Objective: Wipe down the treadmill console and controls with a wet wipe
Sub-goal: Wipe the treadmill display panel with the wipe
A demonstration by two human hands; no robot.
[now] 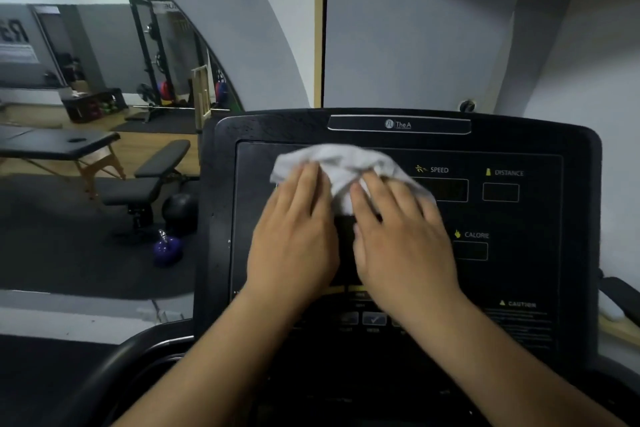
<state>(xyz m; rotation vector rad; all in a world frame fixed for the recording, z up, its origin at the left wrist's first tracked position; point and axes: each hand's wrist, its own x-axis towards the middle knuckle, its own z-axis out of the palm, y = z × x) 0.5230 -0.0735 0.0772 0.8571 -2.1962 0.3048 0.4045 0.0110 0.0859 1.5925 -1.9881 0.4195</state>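
The black treadmill console (519,142) fills the middle of the view, with SPEED, DISTANCE and CALORIE windows on its right half and buttons (374,319) low in the centre. A crumpled white wet wipe (339,158) lies on the upper left of the display panel. My left hand (298,229) presses flat on the wipe's left part, fingers together. My right hand (398,229) lies flat beside it on the wipe's right part, fingers slightly spread. Both hands hide the panel's centre.
To the left, a mirror or opening shows a gym: a black weight bench (152,180), a purple kettlebell (168,248), a dark ball (180,210), a massage table (59,144) and a squat rack (152,52). A curved black handrail (114,360) runs at lower left. Grey wall stands behind the console.
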